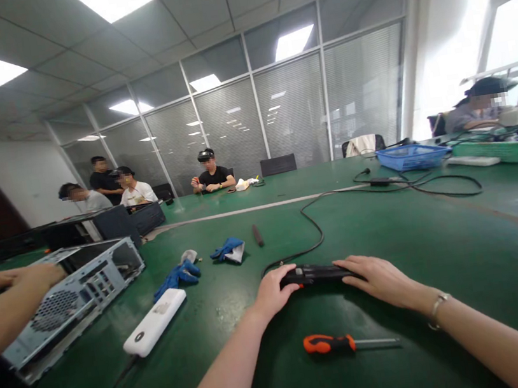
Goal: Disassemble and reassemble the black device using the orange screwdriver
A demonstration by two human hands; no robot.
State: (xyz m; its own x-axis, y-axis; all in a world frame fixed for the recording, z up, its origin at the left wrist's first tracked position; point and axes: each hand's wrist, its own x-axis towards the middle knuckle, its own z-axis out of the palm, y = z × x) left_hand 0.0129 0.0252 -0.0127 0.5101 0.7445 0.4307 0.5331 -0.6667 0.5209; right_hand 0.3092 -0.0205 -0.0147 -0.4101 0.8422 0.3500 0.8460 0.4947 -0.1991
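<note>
A black corded tool, apparently an electric screwdriver [321,272], lies lengthwise across the green table with a small red part near its left end. My left hand [277,291] is closed around that left end, thumb in front and fingers behind. At the other end, my right hand [377,277] pinches the tool between thumb and fingers. Nearer to me, a screwdriver [331,343] with an orange and black handle rests on the table, its metal shaft pointing right. The cable [313,218] runs from the tool's left end toward the back right.
To the left, another person's arm [13,299] reaches into an open computer case [93,285]. A white power strip [156,321], blue gloves [178,276] and a dark rod [258,235] lie nearby. Blue [412,156] and green baskets [517,148] stand back right. Several people sit beyond.
</note>
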